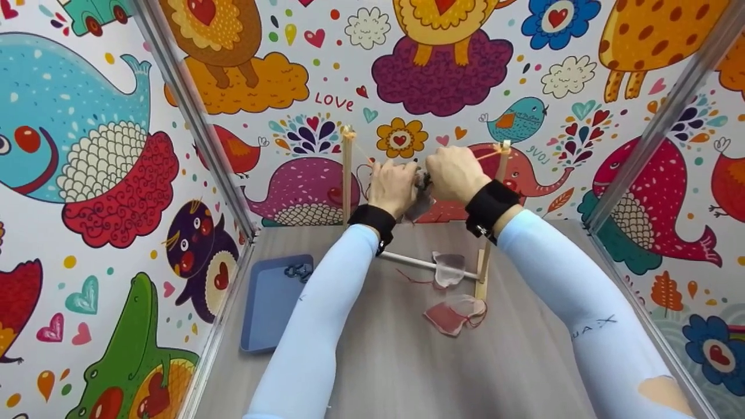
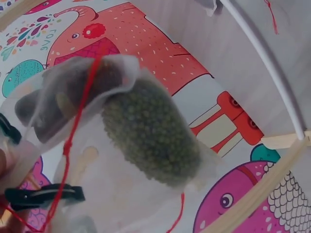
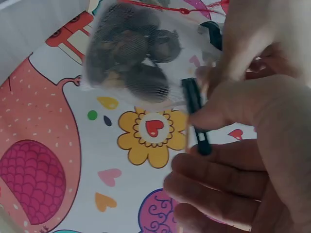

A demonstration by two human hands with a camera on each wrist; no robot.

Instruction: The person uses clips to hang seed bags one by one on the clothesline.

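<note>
Both hands are raised to an orange string (image 1: 488,155) stretched between two wooden posts (image 1: 347,174). My right hand (image 3: 206,133) pinches a black clip (image 3: 196,114) between thumb and fingers, just beside a mesh sachet of dark lumps (image 3: 129,53). My left hand (image 1: 394,185) is curled at the top of the hanging sachets. In the left wrist view, a sachet of green beans (image 2: 150,138) hangs beside a darker one (image 2: 60,102), with a red drawstring (image 2: 77,121) and a black clip (image 2: 43,195). From the head view my right hand (image 1: 453,174) hides the clip.
A blue tray (image 1: 269,308) with dark clips (image 1: 298,271) lies at the left on the wooden table. Two more sachets (image 1: 449,269) (image 1: 453,315) rest by the rack's base and white rod (image 1: 410,263). Cartoon-patterned walls (image 1: 105,174) close in on three sides.
</note>
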